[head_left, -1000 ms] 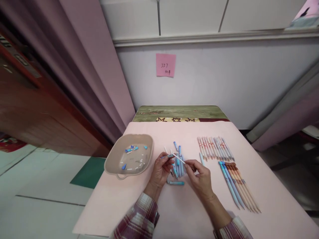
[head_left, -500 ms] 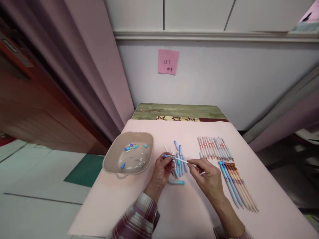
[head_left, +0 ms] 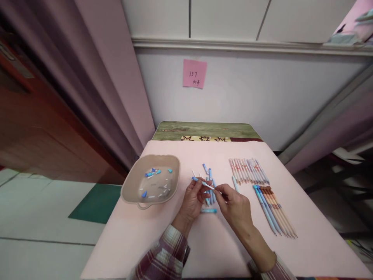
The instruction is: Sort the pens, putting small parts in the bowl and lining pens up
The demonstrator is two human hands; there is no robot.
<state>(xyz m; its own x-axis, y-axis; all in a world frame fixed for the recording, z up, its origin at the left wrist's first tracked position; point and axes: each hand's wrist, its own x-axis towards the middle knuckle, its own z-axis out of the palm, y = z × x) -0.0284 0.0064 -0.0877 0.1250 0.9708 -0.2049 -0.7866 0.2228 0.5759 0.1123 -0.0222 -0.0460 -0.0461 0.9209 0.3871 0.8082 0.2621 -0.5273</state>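
Note:
My left hand (head_left: 190,200) is closed on a blue pen barrel (head_left: 198,180) pointing to the right. My right hand (head_left: 236,208) pinches the far end of a thin white pen refill (head_left: 209,186). The refill's other end meets the barrel's open end, partly inside it as far as I can see. Under and beyond my hands lies a loose pile of blue pen barrels (head_left: 211,196) with a few white refills (head_left: 193,172). A teal barrel (head_left: 210,210) lies crosswise just nearer to me. A pale teal pen piece (head_left: 235,184) rests beyond my right hand.
A beige basin (head_left: 175,186) at left holds small blue and teal caps (head_left: 144,193) and white bits. At right lie a row of patterned pens (head_left: 249,171) and a row of blue and brown-topped pens (head_left: 275,212). Everything stands on a pink-covered table (head_left: 122,249).
The white refill shows shorter between my hands, and my right hand has come closer to my left. The view has shifted slightly. More of the pale teal piece shows.

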